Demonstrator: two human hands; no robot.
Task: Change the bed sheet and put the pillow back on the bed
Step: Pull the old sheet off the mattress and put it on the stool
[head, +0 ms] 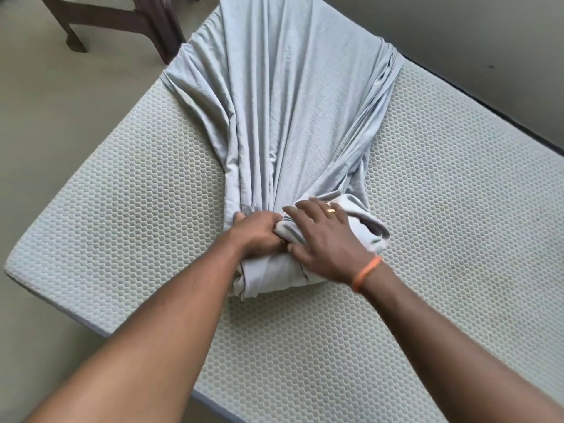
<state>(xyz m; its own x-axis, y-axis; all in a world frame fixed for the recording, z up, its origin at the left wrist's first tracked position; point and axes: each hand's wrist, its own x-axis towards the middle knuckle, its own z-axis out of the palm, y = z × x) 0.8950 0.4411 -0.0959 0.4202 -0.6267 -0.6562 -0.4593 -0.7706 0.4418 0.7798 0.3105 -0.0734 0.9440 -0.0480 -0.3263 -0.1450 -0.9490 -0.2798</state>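
Mid-frame: pale grey bed sheet (283, 117), soft and pleated, bunched on honeycomb-quilted mattress (442, 209). Left hand (256, 236) gripping gathered folds; right hand (323, 236) spread flat atop bundle. Upper left: dark wooden chair legs (122, 22).

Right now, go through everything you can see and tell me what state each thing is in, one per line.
Sheet: gathered into a bunch near the hands, far end fanned out over the bed's far end.
Mattress: mostly bare, quilted cover showing.
Left hand: grips the bunched sheet.
Right hand: fingers spread, resting on the bundle.
Chair: standing on the floor beyond the bed, only its legs in view.
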